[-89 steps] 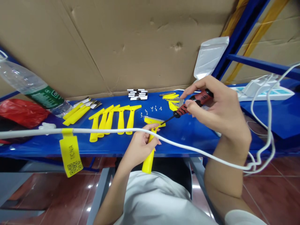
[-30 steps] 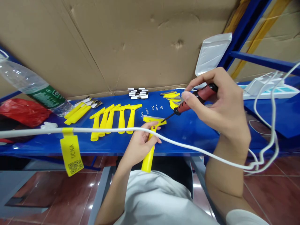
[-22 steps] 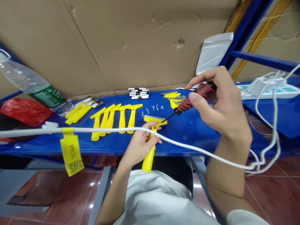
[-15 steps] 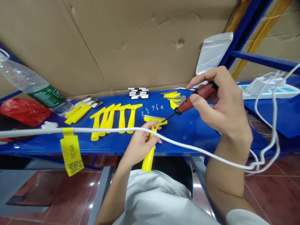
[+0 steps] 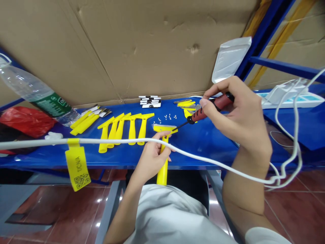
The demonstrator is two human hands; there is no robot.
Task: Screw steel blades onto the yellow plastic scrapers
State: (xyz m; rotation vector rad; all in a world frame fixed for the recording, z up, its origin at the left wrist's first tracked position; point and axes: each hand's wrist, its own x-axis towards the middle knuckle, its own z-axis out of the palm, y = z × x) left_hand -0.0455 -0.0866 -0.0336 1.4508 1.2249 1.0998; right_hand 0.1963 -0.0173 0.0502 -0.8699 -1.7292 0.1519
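Now the scraper (image 5: 163,149) stands straighter in the left hand (image 5: 152,157) than before.

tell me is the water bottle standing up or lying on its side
On its side. The bottle lies tilted on the blue table at far left, beside the red bag; its cap is out of view.

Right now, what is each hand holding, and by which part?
The left hand holds a yellow scraper by its handle. The right hand holds a red screwdriver by its grip, tip at the scraper's head.
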